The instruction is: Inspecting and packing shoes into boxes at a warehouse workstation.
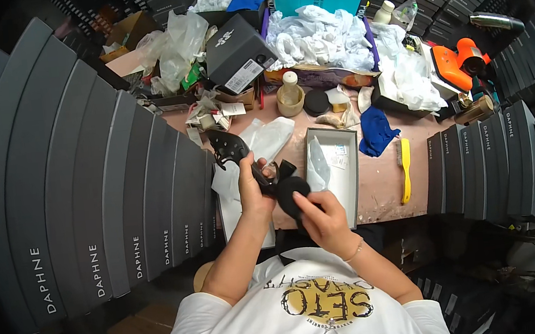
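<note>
My left hand (254,188) is wrapped round a black sandal (231,147) with studs on its strap, held up over the table's near side. In my right hand (326,221) is a round black sponge pad (292,193), pressed against or just beside the heel end of the sandal; I cannot tell which. My right fingertips lie on the pad's face. Just right of the sandal lies an open grey shoebox (350,187) with white tissue (317,164) inside. More white paper (269,135) is spread behind the sandal.
Tall stacks of dark shoeboxes (80,180) rise close at left and right (476,168). A yellow brush (405,172) and blue cloth (376,132) lie right of the box. Behind stand a bottle in a bowl (290,102), a round black tin (317,102) and crumpled tissue (319,37).
</note>
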`<state>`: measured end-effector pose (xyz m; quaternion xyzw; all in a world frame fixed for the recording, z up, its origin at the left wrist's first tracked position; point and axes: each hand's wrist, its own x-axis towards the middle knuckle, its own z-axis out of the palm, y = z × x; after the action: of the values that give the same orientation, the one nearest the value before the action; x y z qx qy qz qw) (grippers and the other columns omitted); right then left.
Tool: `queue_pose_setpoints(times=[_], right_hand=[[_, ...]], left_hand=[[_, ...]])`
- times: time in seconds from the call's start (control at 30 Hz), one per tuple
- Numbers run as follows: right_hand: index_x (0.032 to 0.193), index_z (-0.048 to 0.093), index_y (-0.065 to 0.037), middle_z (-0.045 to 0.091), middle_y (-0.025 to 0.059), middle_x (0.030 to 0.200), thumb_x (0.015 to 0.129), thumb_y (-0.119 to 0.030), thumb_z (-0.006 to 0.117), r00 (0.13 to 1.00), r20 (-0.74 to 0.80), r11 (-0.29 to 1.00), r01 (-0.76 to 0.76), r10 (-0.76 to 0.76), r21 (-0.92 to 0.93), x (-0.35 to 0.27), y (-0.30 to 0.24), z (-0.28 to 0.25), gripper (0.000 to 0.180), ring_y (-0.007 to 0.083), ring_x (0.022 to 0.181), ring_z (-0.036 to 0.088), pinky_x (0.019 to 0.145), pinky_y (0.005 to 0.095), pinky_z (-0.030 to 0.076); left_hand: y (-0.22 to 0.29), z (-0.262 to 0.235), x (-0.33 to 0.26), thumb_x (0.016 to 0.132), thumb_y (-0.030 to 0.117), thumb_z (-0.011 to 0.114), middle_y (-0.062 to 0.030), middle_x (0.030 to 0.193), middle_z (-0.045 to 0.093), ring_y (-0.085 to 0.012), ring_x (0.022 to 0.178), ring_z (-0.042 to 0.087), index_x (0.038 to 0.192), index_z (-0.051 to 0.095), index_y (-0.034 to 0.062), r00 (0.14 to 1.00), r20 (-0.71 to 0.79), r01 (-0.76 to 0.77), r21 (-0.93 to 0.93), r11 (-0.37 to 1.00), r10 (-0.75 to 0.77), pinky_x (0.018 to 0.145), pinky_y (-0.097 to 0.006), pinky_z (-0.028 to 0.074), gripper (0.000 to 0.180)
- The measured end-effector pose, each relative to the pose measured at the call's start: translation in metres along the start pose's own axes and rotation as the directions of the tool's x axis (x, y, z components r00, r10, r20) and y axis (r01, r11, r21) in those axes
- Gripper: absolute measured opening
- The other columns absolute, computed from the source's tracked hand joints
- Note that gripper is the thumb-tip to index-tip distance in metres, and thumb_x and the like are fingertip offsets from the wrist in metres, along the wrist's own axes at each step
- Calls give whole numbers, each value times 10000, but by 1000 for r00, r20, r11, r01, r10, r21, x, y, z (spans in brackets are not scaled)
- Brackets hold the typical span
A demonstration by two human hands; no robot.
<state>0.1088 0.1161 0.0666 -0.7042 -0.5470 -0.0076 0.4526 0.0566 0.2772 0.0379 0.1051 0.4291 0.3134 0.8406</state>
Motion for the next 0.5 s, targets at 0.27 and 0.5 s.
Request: queue_pose_setpoints(times=[0.27, 0.5], right_hand=[[1068, 647, -66, 563, 103, 888, 706, -23, 623, 996, -1, 920, -83, 89, -384, 19, 93, 12, 365, 273, 791, 547, 685, 384, 426], [1112, 627, -5, 551, 147, 903, 852, 17, 575, 929, -111, 932, -338, 352, 129, 6, 54, -2, 266, 270, 787, 566, 701, 333, 473]], left_hand=[[-1, -11, -12, 807, 209, 656, -15, 725, 506, -101, 546, 464, 809, 511, 77, 986, 149, -84, 54, 995, 75, 503, -252, 416, 197], [3, -10, -1, 806, 297, 695, -8, 697, 512, -116, 578, 488, 825, 493, 112, 996, -43, 73, -88, 993, -77, 551, -279, 474, 275]])
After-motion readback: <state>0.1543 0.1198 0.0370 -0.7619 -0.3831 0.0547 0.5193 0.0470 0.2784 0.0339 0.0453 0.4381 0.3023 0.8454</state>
